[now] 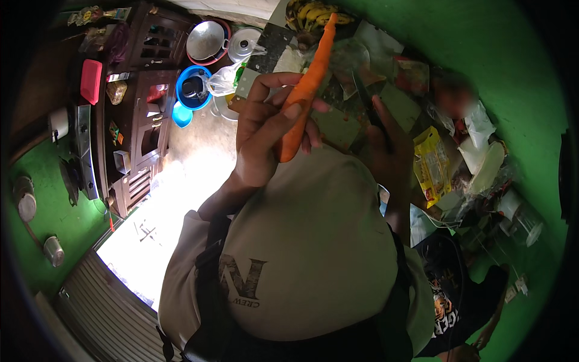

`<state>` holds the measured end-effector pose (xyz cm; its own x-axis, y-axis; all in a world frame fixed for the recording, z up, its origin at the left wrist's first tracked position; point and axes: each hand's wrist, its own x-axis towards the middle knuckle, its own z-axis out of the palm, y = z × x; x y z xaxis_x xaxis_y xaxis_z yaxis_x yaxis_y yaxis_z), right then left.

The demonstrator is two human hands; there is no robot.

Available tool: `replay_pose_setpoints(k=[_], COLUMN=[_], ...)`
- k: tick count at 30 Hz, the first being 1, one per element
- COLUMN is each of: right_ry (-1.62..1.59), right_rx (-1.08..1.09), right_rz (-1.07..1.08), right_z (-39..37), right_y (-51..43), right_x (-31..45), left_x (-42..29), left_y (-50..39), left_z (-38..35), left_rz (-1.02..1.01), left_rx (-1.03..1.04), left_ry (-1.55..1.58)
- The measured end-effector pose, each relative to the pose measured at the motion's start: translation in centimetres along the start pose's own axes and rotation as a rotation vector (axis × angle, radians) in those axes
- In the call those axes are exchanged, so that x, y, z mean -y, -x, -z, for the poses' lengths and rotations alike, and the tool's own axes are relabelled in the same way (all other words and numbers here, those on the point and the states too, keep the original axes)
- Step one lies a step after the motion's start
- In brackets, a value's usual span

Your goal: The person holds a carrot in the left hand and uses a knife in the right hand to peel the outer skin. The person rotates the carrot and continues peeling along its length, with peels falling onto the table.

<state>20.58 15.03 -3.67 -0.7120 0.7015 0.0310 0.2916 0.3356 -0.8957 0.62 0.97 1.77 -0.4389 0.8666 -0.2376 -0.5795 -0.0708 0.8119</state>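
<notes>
My left hand [262,131] is closed around a long orange carrot [312,79], its thin end pointing up and away from me. The carrot's surface looks peeled, and its thick end sits near my palm. In my right hand [390,145] is a knife [362,90] with a dark blade, which slants away from me, apart from the carrot. Shadow hides part of the knife's handle. Below both hands lies a table with a checked cover [337,124], bearing small orange scraps. A clear plastic bag [350,59] lies beyond the blade.
Bananas [312,13] lie at the table's far end. A yellow packet [432,165] and plastic bags [479,122] crowd the right side by a green wall [506,59]. Basins [194,88] and a kettle [244,44] are at left. A person in a black shirt [452,289] is at lower right.
</notes>
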Motion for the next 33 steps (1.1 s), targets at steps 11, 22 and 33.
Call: replay_pose_setpoints(k=[11, 22, 33], right_ry=[0.180, 0.282, -0.066], right_rx=[0.300, 0.363, 0.147], right_rz=[-0.393, -0.360, 0.010], right_z=[2.3, 2.4, 1.5], right_y=[2.6, 2.8, -0.3], right_x=[-3.5, -3.4, 4.3], left_x=[0.5, 0.1, 0.8], left_y=[-0.7, -0.5, -0.2], left_z=[-0.6, -0.5, -0.6], left_rz=[0.111, 0.101, 0.022], left_rx=[0.093, 0.019, 0.027], left_ry=[-0.020, -0.026, -0.117])
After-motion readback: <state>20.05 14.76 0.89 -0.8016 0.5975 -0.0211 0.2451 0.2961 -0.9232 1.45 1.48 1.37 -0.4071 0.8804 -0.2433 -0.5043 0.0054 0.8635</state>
